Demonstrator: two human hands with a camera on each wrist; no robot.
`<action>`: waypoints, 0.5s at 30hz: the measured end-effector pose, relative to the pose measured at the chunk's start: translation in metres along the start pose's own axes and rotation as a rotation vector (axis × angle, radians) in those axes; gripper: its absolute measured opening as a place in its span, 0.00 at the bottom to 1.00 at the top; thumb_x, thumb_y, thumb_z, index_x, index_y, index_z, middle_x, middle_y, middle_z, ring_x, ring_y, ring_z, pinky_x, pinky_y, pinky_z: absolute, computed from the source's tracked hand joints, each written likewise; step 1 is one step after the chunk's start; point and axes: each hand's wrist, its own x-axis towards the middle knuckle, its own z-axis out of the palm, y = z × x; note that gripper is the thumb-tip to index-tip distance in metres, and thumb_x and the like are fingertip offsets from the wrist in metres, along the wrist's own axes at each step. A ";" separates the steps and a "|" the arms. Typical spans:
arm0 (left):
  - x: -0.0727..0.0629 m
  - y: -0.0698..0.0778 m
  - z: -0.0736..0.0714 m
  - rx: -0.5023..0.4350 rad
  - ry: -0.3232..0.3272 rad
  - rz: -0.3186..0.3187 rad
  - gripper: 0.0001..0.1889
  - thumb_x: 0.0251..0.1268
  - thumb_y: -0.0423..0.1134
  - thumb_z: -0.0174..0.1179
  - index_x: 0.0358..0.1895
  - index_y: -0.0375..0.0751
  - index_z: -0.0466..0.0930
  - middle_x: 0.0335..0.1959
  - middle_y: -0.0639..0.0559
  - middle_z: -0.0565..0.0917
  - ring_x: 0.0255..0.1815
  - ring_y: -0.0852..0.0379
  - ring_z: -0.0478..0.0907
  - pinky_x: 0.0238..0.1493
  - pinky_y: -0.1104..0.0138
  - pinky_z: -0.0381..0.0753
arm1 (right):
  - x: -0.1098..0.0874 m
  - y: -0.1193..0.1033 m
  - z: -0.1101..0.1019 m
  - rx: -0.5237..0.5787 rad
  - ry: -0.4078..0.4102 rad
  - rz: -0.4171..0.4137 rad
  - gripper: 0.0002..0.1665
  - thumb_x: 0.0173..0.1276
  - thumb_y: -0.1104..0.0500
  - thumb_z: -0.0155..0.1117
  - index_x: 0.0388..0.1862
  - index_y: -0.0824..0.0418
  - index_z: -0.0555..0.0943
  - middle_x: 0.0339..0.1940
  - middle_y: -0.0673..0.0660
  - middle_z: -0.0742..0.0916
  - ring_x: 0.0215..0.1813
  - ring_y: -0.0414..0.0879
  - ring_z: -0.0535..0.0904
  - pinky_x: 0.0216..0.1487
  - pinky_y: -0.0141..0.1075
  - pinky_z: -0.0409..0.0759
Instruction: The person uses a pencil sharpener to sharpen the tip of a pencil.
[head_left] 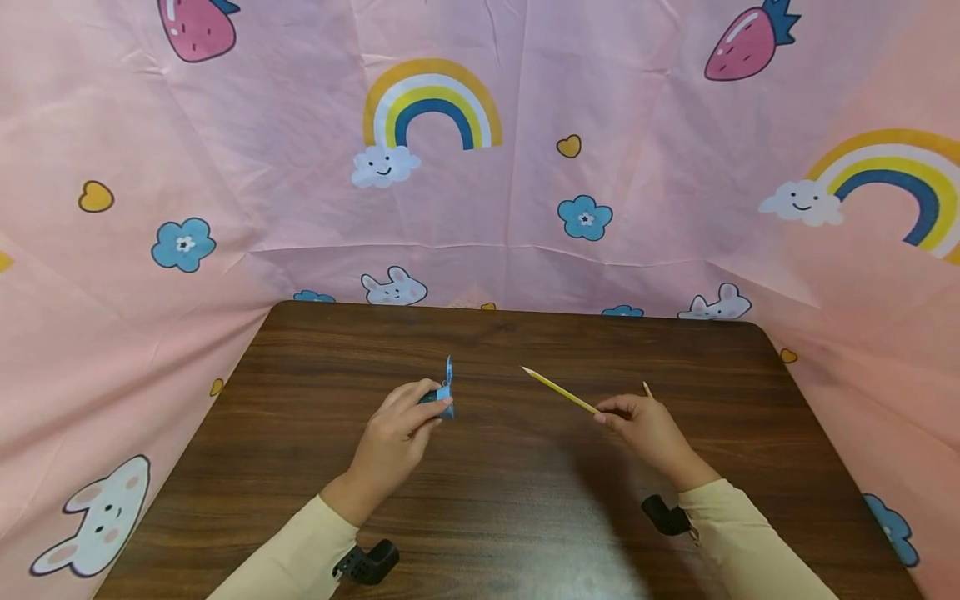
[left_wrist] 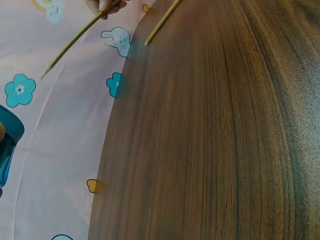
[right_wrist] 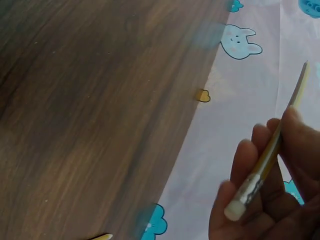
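My left hand (head_left: 397,425) grips a small blue pencil sharpener (head_left: 444,395) with its lid flipped up, above the left middle of the table. Part of the sharpener (left_wrist: 9,145) shows at the edge of the left wrist view, dark and see-through below a blue top. In my right hand (head_left: 654,431), thumb and fingers pinch a yellow pencil (head_left: 558,388), its sharpened tip pointing left toward the sharpener. The right wrist view shows this pencil's white eraser (right_wrist: 235,210) and silver band near my palm. A second pencil (left_wrist: 162,22) lies on the table, mostly hidden behind my right hand in the head view.
The dark wood table (head_left: 480,517) has rounded back corners. Pink cloth (head_left: 525,200) printed with rainbows, bunnies and flowers hangs behind it and along both sides. A black wrist camera (head_left: 371,563) is strapped below each hand.
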 end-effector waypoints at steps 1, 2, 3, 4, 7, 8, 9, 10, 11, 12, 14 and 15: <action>0.000 0.000 0.000 0.000 -0.001 -0.003 0.20 0.42 0.18 0.71 0.44 0.33 0.87 0.48 0.41 0.83 0.50 0.43 0.79 0.42 0.57 0.85 | 0.000 0.001 0.000 -0.006 0.003 0.009 0.09 0.66 0.62 0.66 0.42 0.65 0.86 0.39 0.58 0.87 0.42 0.50 0.82 0.36 0.38 0.79; -0.001 0.000 0.001 0.001 -0.002 -0.005 0.20 0.42 0.18 0.71 0.44 0.33 0.87 0.48 0.42 0.83 0.51 0.43 0.79 0.42 0.57 0.85 | -0.001 0.001 0.000 -0.012 0.007 0.015 0.09 0.66 0.62 0.66 0.42 0.65 0.86 0.39 0.58 0.88 0.42 0.50 0.82 0.36 0.39 0.79; -0.001 -0.001 0.001 0.001 -0.003 -0.008 0.20 0.42 0.18 0.71 0.44 0.33 0.87 0.48 0.42 0.83 0.51 0.43 0.79 0.42 0.57 0.85 | -0.001 0.002 0.000 -0.018 0.010 0.022 0.09 0.66 0.62 0.66 0.42 0.65 0.86 0.39 0.58 0.88 0.42 0.50 0.82 0.37 0.39 0.79; -0.001 -0.001 0.001 0.002 -0.004 -0.011 0.20 0.43 0.18 0.71 0.44 0.33 0.87 0.48 0.42 0.83 0.51 0.43 0.79 0.42 0.57 0.85 | -0.001 0.002 0.001 -0.025 0.013 0.024 0.09 0.66 0.62 0.66 0.41 0.64 0.86 0.38 0.58 0.88 0.42 0.50 0.82 0.37 0.40 0.79; -0.001 -0.001 0.001 0.004 -0.006 -0.017 0.20 0.42 0.18 0.71 0.44 0.33 0.87 0.49 0.42 0.83 0.51 0.44 0.79 0.43 0.57 0.85 | -0.002 0.004 0.001 -0.036 0.019 0.038 0.08 0.65 0.61 0.66 0.41 0.64 0.86 0.38 0.58 0.88 0.41 0.50 0.82 0.38 0.42 0.79; -0.001 -0.001 0.001 0.006 -0.006 -0.018 0.20 0.42 0.18 0.71 0.44 0.33 0.87 0.48 0.42 0.83 0.51 0.44 0.79 0.43 0.57 0.85 | -0.002 0.005 0.001 -0.039 0.018 0.042 0.08 0.65 0.61 0.66 0.41 0.64 0.86 0.37 0.58 0.88 0.41 0.50 0.82 0.38 0.42 0.79; -0.001 -0.001 0.001 0.006 -0.005 -0.019 0.20 0.42 0.18 0.71 0.44 0.33 0.87 0.48 0.42 0.83 0.51 0.44 0.79 0.43 0.57 0.85 | -0.001 0.005 0.001 -0.043 0.018 0.047 0.09 0.65 0.61 0.66 0.41 0.64 0.86 0.37 0.58 0.88 0.40 0.50 0.81 0.38 0.42 0.79; -0.001 -0.001 0.001 0.006 -0.005 -0.020 0.20 0.42 0.18 0.71 0.44 0.33 0.87 0.48 0.42 0.83 0.51 0.44 0.79 0.43 0.57 0.85 | -0.001 0.006 0.001 -0.045 0.018 0.053 0.09 0.65 0.61 0.66 0.41 0.65 0.86 0.37 0.58 0.88 0.40 0.49 0.81 0.38 0.42 0.79; -0.001 -0.001 0.001 0.007 -0.003 -0.022 0.20 0.42 0.18 0.71 0.44 0.33 0.87 0.48 0.42 0.83 0.51 0.44 0.79 0.43 0.57 0.85 | -0.001 0.007 0.002 -0.049 0.019 0.059 0.09 0.65 0.61 0.66 0.40 0.65 0.86 0.37 0.58 0.88 0.39 0.49 0.81 0.38 0.42 0.79; -0.001 -0.001 0.001 0.006 -0.002 -0.023 0.20 0.41 0.18 0.71 0.44 0.33 0.87 0.48 0.41 0.83 0.51 0.44 0.79 0.43 0.57 0.85 | 0.000 0.008 0.002 -0.050 0.020 0.065 0.09 0.65 0.61 0.67 0.40 0.65 0.86 0.37 0.58 0.88 0.38 0.49 0.80 0.37 0.41 0.78; -0.001 -0.001 0.001 0.005 0.000 -0.026 0.20 0.41 0.18 0.71 0.44 0.33 0.87 0.48 0.41 0.83 0.51 0.43 0.79 0.43 0.57 0.85 | 0.001 0.011 0.002 -0.056 0.020 0.080 0.09 0.65 0.61 0.67 0.40 0.65 0.86 0.36 0.58 0.88 0.35 0.48 0.79 0.35 0.39 0.77; -0.001 -0.001 0.001 0.003 0.000 -0.028 0.20 0.41 0.18 0.71 0.44 0.33 0.87 0.48 0.41 0.83 0.51 0.43 0.79 0.43 0.57 0.85 | 0.001 0.012 0.003 -0.060 0.021 0.086 0.09 0.65 0.61 0.67 0.40 0.65 0.86 0.36 0.58 0.88 0.34 0.48 0.78 0.34 0.38 0.76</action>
